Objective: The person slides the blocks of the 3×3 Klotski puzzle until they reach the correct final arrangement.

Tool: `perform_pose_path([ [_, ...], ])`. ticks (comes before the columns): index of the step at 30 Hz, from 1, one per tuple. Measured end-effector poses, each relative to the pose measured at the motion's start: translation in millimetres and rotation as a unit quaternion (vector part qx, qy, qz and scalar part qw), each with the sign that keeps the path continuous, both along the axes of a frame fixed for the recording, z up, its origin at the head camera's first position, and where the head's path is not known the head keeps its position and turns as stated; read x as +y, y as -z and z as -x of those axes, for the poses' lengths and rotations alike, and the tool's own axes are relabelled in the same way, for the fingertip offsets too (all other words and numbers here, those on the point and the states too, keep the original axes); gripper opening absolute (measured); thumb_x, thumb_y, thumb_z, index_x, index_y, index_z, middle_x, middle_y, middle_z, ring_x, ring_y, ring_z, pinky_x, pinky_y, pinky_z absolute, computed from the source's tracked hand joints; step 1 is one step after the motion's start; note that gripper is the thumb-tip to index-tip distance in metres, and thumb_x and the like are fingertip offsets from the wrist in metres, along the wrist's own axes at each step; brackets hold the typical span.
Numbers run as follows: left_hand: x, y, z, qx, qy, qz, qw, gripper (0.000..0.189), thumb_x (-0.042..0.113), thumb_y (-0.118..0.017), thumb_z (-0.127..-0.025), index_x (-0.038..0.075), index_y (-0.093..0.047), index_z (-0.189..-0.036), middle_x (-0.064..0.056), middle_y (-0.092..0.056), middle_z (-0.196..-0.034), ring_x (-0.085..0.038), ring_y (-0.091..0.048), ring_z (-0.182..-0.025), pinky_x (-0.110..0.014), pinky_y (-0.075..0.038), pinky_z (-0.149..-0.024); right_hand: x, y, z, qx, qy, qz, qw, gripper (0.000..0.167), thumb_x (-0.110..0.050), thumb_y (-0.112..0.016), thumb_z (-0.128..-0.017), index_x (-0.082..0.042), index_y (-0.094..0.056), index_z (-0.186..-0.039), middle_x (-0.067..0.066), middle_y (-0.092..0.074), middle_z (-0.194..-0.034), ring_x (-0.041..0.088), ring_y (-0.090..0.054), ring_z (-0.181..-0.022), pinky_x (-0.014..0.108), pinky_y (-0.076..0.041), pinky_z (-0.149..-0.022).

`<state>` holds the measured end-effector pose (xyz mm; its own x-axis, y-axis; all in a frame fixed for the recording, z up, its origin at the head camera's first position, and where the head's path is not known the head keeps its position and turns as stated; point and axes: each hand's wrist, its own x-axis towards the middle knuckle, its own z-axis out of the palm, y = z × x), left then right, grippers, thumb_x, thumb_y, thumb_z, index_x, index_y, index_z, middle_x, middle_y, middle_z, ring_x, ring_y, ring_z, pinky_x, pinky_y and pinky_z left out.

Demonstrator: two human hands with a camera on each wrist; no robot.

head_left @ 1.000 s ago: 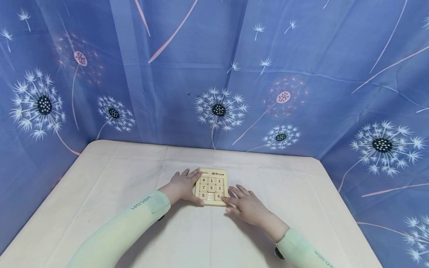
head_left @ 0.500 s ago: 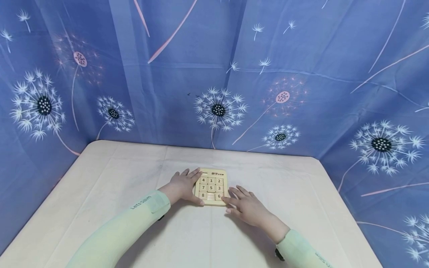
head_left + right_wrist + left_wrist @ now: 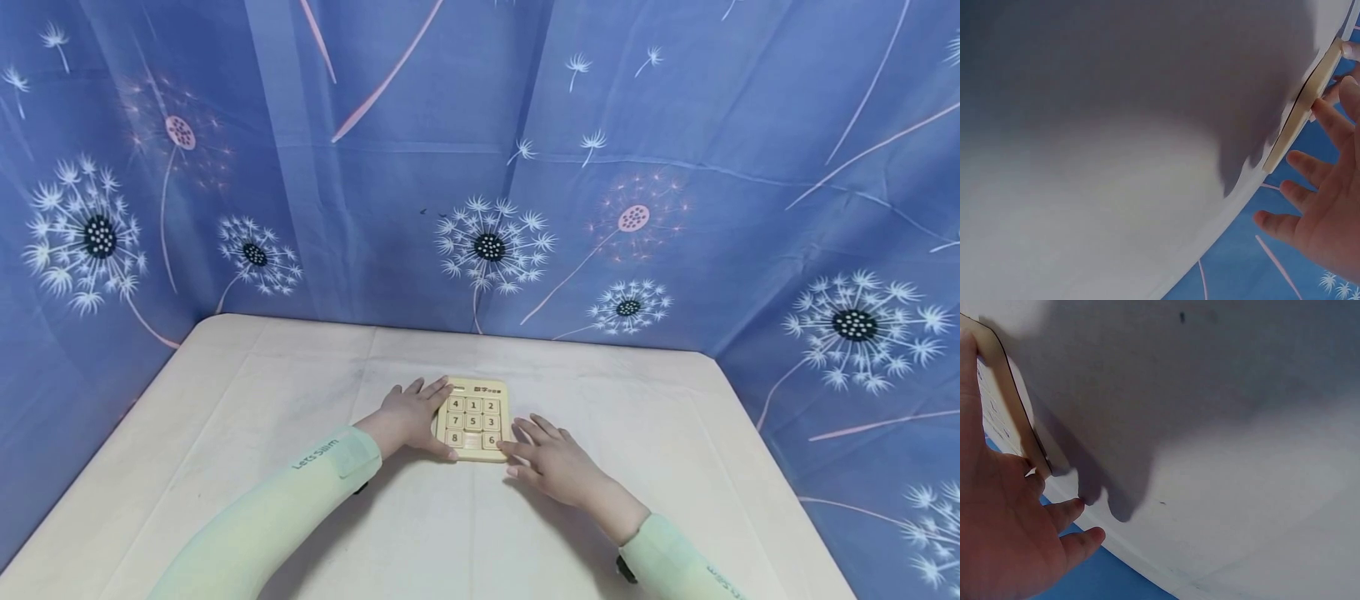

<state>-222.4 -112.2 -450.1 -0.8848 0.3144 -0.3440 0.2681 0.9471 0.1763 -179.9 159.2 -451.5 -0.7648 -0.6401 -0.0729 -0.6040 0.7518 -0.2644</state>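
Observation:
A pale yellow number slide puzzle (image 3: 473,455) lies flat on the table. Its tiles read 4 1 2, then 7 5 3, then 8, a gap, and 6. My left hand (image 3: 411,417) holds the frame's left side, thumb at the near corner and a finger at the far one. In the left wrist view the thumb (image 3: 969,375) rests on the frame's corner. From the right, my right hand (image 3: 558,465) reaches in with fingers spread. Its index fingertip touches the right edge of the 6 tile (image 3: 491,440); the other fingers stay off the puzzle.
A cream cloth covers the table (image 3: 420,533). Blue curtains (image 3: 375,208) with dandelion prints stand behind it and at both sides. Pale green sleeves (image 3: 277,500) cover both forearms.
The 6 tile has slid slightly right, lining up under the 3, and my right hand has shifted a little right with it. My left hand and the frame have stayed still.

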Motion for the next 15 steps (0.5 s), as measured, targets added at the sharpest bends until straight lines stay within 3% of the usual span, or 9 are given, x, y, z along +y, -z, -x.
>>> perform_pose_path([
  [15, -0.7, 0.5, -0.3, 0.001, 0.001, -0.008, 1.0000, 0.116, 0.072, -0.077, -0.076, 0.019, -0.024, -0.165, 0.002, -0.017, -0.174, -0.037, -0.023, -0.159, -0.061, -0.024, -0.129, -4.3, -0.7, -1.3, -0.004, -0.009, 0.007, 0.9999, 0.050, -0.039, -0.058, -0.102, -0.010, -0.061, -0.142, 0.026, -0.048, -0.155, 0.055, -0.041, -0.144, 0.076, -0.039, -0.110],
])
